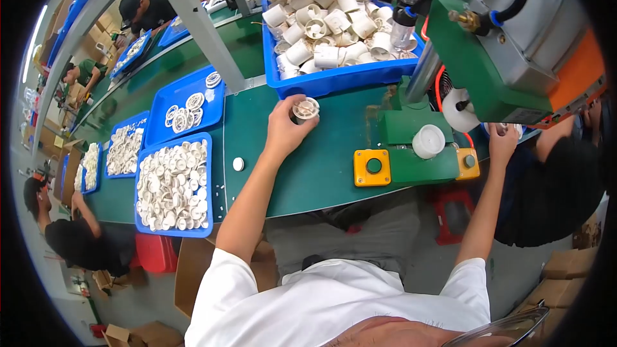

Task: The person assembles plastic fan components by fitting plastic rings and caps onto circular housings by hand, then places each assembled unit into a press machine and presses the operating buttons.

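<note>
My left hand (286,130) is closed round a white plastic cup (306,109), its open end facing up and something inside it that I cannot make out. This hand is just in front of the large blue bin (334,83) heaped with similar white cups. Far to the right, beyond the press (488,64), my right hand (503,144) has its fingers curled round a small white part (514,130), mostly hidden. Between the hands, another white cup (429,141) stands upright on the press's green base, below the round white press head (461,110).
Yellow boxes with green buttons (373,167) (468,162) flank the press base. Blue trays of white discs (209,202) and rings (157,106) lie at the left. One white cap (238,164) sits on the green table (302,183). A grey post (199,19) rises behind; other people work nearby.
</note>
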The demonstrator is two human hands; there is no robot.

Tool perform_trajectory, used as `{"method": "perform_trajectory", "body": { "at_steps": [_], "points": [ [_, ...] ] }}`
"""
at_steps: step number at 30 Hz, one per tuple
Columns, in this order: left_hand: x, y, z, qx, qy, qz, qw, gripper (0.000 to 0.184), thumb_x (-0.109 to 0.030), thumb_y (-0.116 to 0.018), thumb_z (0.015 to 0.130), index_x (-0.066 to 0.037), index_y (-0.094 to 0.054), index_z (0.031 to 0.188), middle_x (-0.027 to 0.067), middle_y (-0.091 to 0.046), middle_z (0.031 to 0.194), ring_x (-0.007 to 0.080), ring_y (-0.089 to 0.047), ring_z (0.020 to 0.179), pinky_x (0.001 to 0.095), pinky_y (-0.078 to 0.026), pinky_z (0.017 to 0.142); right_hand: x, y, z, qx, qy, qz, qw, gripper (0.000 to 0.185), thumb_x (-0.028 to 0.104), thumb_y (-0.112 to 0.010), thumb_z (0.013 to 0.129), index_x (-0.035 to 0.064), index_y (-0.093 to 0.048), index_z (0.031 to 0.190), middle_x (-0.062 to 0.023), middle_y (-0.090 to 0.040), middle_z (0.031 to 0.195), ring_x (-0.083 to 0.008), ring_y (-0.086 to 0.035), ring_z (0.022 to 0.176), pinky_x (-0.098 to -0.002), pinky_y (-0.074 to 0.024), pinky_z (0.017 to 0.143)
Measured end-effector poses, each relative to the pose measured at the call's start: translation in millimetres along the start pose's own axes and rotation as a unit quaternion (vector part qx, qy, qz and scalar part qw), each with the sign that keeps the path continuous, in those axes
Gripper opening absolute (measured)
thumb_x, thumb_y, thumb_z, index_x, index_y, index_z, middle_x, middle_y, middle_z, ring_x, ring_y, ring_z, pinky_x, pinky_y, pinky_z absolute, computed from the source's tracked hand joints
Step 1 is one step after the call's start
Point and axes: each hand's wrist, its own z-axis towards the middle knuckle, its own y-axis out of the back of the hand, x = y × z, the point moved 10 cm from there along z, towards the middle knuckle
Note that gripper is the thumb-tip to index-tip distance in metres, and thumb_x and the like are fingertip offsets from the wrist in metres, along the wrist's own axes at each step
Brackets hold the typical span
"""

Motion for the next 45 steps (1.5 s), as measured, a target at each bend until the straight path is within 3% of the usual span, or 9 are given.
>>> {"method": "perform_trajectory", "body": {
  "at_steps": [10,12,14,17,20,31,35,37,45],
  "points": [
    [-35.5,36.9,-98.2,0.133,-0.025,-0.076,0.988,0.067,-0.014,-0.090,0.075,-0.009,-0.064,0.136,0.0147,-0.052,0.142,0.0301,-0.063,0.119,0.0399,-0.056,0.098,37.5,48.7,-35.8,-0.129,0.097,-0.020,0.987,0.071,0.046,-0.079,0.091,0.0008,-0.058,0.142,-0.0250,-0.059,0.127,-0.0410,-0.052,0.123,-0.0435,-0.0443,0.103],
    [-36.3,51.9,-105.2,0.047,-0.002,-0.034,0.998,0.067,-0.016,-0.091,0.075,-0.010,-0.064,0.136,0.0166,-0.050,0.144,0.0294,-0.062,0.120,0.0395,-0.055,0.099,54.3,83.9,-69.6,-0.117,-0.018,0.075,0.990,0.049,0.026,-0.078,0.095,-0.0017,-0.063,0.133,-0.0109,-0.059,0.116,-0.0173,-0.056,0.088,-0.0291,-0.0478,0.080],
    [-29.6,47.0,-113.7,0.024,0.036,-0.021,0.999,0.065,-0.018,-0.091,0.077,-0.010,-0.065,0.136,0.0175,-0.047,0.148,0.0318,-0.058,0.125,0.0415,-0.053,0.100,94.7,89.2,-113.8,-0.090,-0.001,0.319,0.943,0.014,0.007,-0.070,0.098,0.0001,-0.065,0.110,-0.0046,-0.061,0.101,-0.0113,-0.057,0.086,-0.0255,-0.0479,0.079],
    [-77.5,48.2,-118.6,-0.061,-0.126,0.217,0.966,0.051,-0.021,-0.085,0.083,-0.008,-0.067,0.129,0.0159,-0.051,0.146,0.0395,-0.046,0.137,0.0520,-0.042,0.109,265.3,88.7,-178.7,0.204,0.181,0.379,0.884,0.020,-0.005,-0.070,0.086,0.0033,-0.062,0.103,-0.0116,-0.066,0.104,-0.0244,-0.066,0.094,-0.0350,-0.0538,0.085],
    [-92.1,32.6,-115.4,0.006,-0.193,0.328,0.925,0.040,-0.020,-0.080,0.085,-0.006,-0.068,0.121,0.0135,-0.057,0.139,0.0388,-0.045,0.139,0.0532,-0.039,0.110,383.6,66.7,-222.9,0.426,0.292,0.414,0.750,0.060,-0.009,-0.066,0.080,0.0033,-0.048,0.136,-0.0170,-0.058,0.129,-0.0388,-0.054,0.126,-0.0463,-0.0455,0.107],
    [-60.0,65.5,-139.8,0.019,-0.137,0.198,0.970,0.037,0.004,-0.067,0.076,-0.006,-0.070,0.112,0.0110,-0.062,0.103,0.0313,-0.059,0.100,0.0476,-0.047,0.095,464.0,6.7,-267.3,0.516,0.470,0.320,0.641,0.061,0.001,-0.076,0.078,0.0102,-0.059,0.136,-0.0134,-0.062,0.125,-0.0341,-0.059,0.115,-0.0392,-0.0516,0.097],
    [-66.1,72.6,-135.4,-0.009,-0.082,0.174,0.981,0.035,0.005,-0.068,0.083,-0.006,-0.071,0.116,0.0094,-0.066,0.110,0.0333,-0.061,0.106,0.0481,-0.048,0.097,451.6,-10.1,-266.8,0.564,0.385,0.251,0.686,0.053,0.014,-0.082,0.079,0.0107,-0.065,0.130,-0.0138,-0.060,0.127,-0.0334,-0.059,0.115,-0.0435,-0.0515,0.098],
    [-95.0,63.8,-125.1,-0.023,-0.220,0.281,0.934,0.038,0.005,-0.066,0.084,-0.005,-0.069,0.120,0.0096,-0.066,0.116,0.0336,-0.061,0.118,0.0464,-0.050,0.098,446.2,-13.7,-269.8,0.569,0.382,0.250,0.684,0.054,0.015,-0.083,0.079,0.0089,-0.064,0.129,-0.0138,-0.060,0.127,-0.0341,-0.059,0.116,-0.0436,-0.0513,0.099],
    [-73.5,43.0,-113.3,0.063,-0.275,0.296,0.913,0.026,-0.002,-0.066,0.083,-0.003,-0.067,0.109,0.0096,-0.065,0.131,0.0339,-0.055,0.134,0.0459,-0.049,0.105,437.4,-4.3,-264.6,0.554,0.382,0.371,0.640,0.051,0.009,-0.082,0.077,0.0046,-0.064,0.125,-0.0128,-0.063,0.120,-0.0351,-0.060,0.114,-0.0443,-0.0508,0.099]
  ]
}}
